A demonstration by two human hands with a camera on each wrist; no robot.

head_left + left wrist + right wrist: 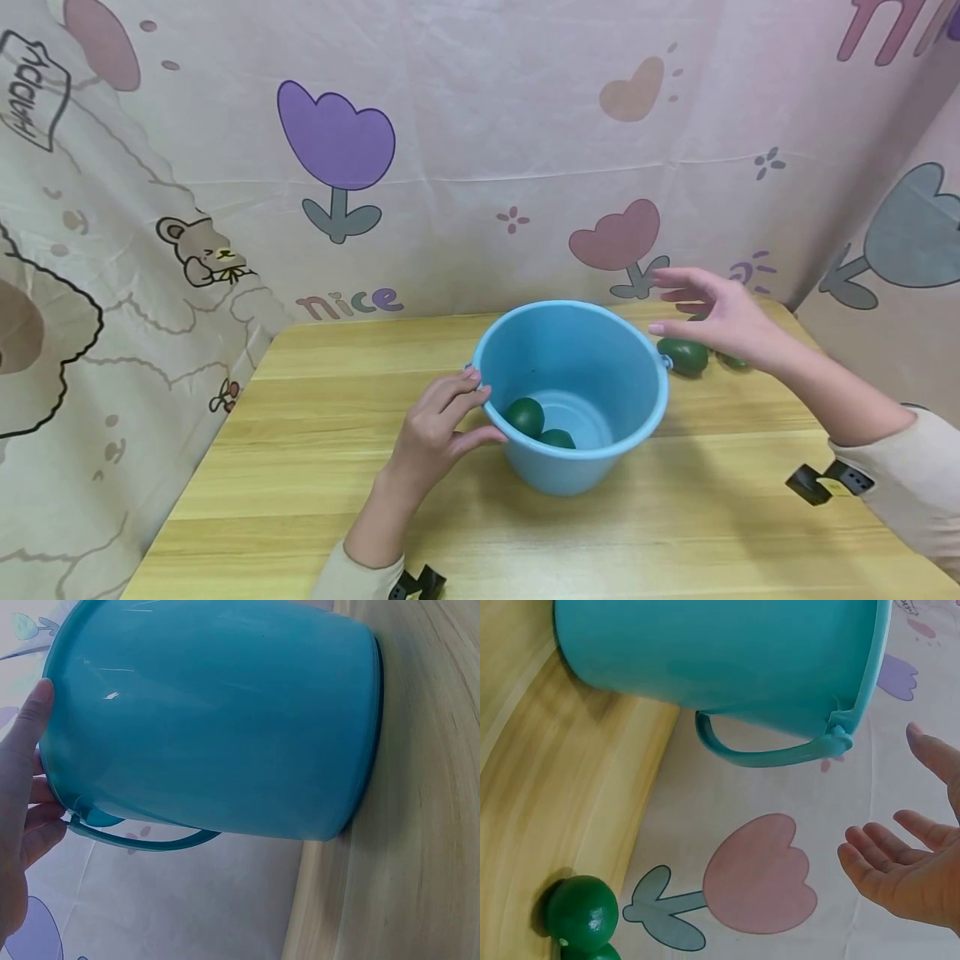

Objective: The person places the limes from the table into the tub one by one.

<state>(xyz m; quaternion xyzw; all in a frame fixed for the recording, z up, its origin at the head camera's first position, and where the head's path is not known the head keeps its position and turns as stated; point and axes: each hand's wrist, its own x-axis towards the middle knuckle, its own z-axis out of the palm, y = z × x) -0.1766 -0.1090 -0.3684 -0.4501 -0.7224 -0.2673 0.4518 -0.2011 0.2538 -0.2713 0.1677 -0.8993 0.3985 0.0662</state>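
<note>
A light blue bucket [566,471] stands upright on the table, and two smooth dark green fruits [524,417] lie on its bottom. My left hand [438,425] holds the bucket's rim at the left, thumb against the near side; the left wrist view shows its fingers by the handle joint. To the right of the bucket, my right hand [723,321] is raised with fingers spread and nothing in them. Below and behind it on the table are more green fruits [684,358], partly hidden by the hand; the right wrist view shows two, one green fruit [583,913] overlapping another.
The bucket's handle [780,756] hangs down on its far side. A wooden table [300,467] carries everything. Behind it and at both sides hangs a printed cloth [465,125] with flowers and a bear. Each wrist wears a small black device [828,483].
</note>
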